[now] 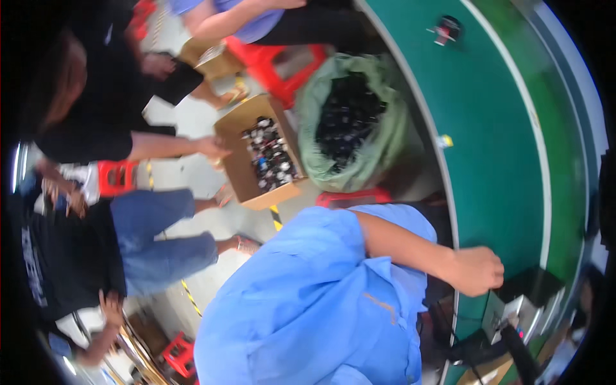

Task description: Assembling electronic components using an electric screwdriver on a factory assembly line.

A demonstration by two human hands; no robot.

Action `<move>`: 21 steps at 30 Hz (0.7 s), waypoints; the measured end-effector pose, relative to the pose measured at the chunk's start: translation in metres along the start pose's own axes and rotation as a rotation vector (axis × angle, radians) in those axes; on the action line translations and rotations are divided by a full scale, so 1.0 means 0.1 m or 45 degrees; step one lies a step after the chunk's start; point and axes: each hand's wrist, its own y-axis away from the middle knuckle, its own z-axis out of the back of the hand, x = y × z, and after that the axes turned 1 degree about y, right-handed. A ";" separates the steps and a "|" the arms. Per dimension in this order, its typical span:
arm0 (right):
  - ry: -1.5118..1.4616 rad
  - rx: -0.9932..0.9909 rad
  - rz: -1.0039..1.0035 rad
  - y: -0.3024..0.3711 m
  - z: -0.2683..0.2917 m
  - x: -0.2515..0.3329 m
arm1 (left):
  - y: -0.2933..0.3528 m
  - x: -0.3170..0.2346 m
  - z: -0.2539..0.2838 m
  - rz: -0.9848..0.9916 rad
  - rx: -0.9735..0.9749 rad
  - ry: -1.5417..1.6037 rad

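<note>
My left hand (476, 270) reaches over the green work surface (491, 186) at the right, its fingers curled together. Whatever they may hold is hidden. Just beyond it, lower right, stands a black and silver box-shaped device (523, 301) with a small red light. A dark, blurred arm-like part (518, 353) lies in front of this device. My right hand is out of view.
A cardboard box (234, 151) of small parts and a green bag (311, 131) full of dark pieces stand left of the work surface. A small dark object (447, 30) lies on its far end. Red stools (118, 178) and several people are at the left and top.
</note>
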 end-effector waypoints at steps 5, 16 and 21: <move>0.086 -0.624 -0.886 0.47 1.88 -0.52 | -0.08 0.07 0.23 0.144 0.188 0.104; 0.502 -0.943 -0.234 -0.49 2.11 -2.01 | -0.19 0.13 0.32 -0.003 0.383 -0.019; 0.813 -0.533 -0.289 -0.61 2.36 -3.16 | -0.04 0.13 0.24 -0.165 0.419 -0.142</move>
